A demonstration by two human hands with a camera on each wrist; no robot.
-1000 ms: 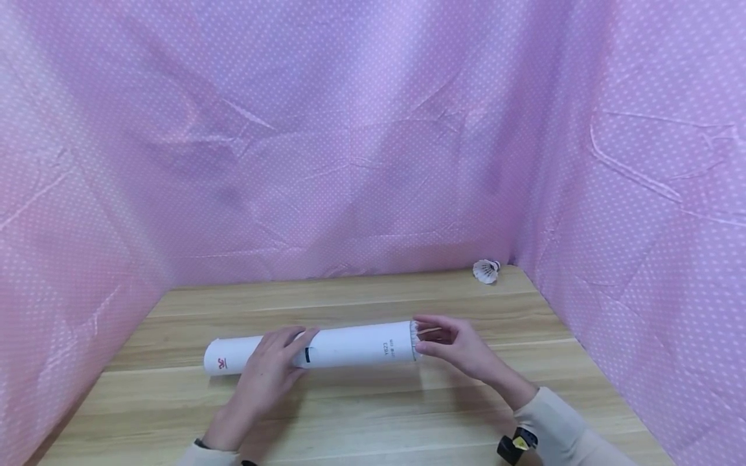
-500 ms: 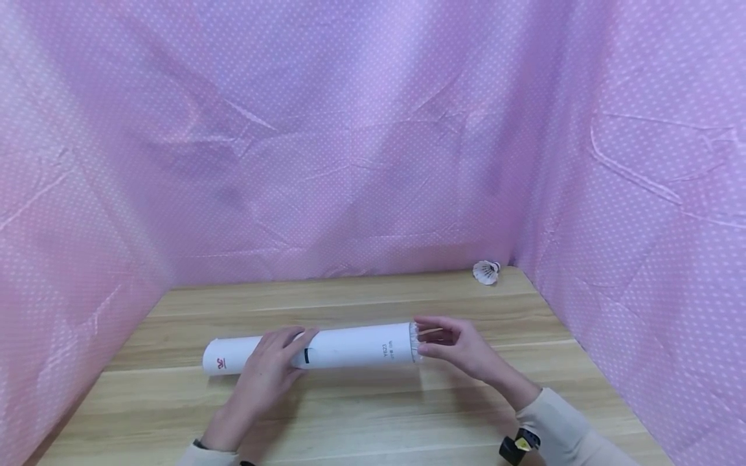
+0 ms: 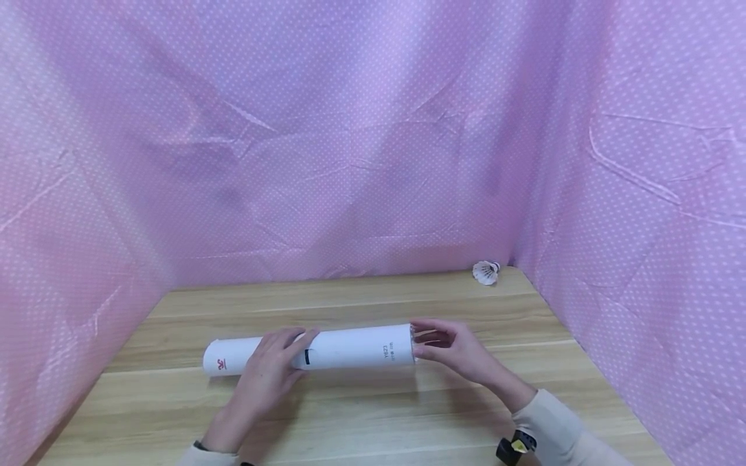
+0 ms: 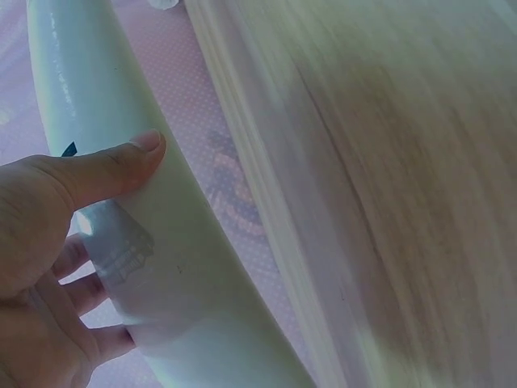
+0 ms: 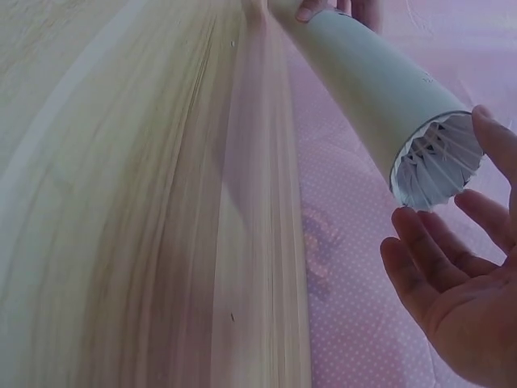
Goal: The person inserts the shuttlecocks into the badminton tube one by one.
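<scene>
A white shuttlecock tube [image 3: 355, 347] lies sideways above the wooden table, with a red logo near its left end and dark print near its right end. My left hand [image 3: 271, 372] grips it left of the middle, thumb on one side and fingers round the other. In the left wrist view the thumb [image 4: 121, 170] presses on the tube wall. At the tube's right mouth, my right hand [image 3: 457, 346] has its fingers spread loosely, fingertips right at the rim. White feathers of a shuttlecock [image 5: 432, 166] show inside the mouth in the right wrist view.
Another shuttlecock [image 3: 486, 272] lies at the back right corner of the wooden table [image 3: 361, 414]. Pink dotted cloth [image 3: 350, 162] hangs behind and on both sides. A black device with a yellow mark [image 3: 515, 446] sits at the right wrist.
My right hand has shifted slightly left, and the feathers that stuck out at the tube's mouth now sit further in. The left hand keeps its grip in place.
</scene>
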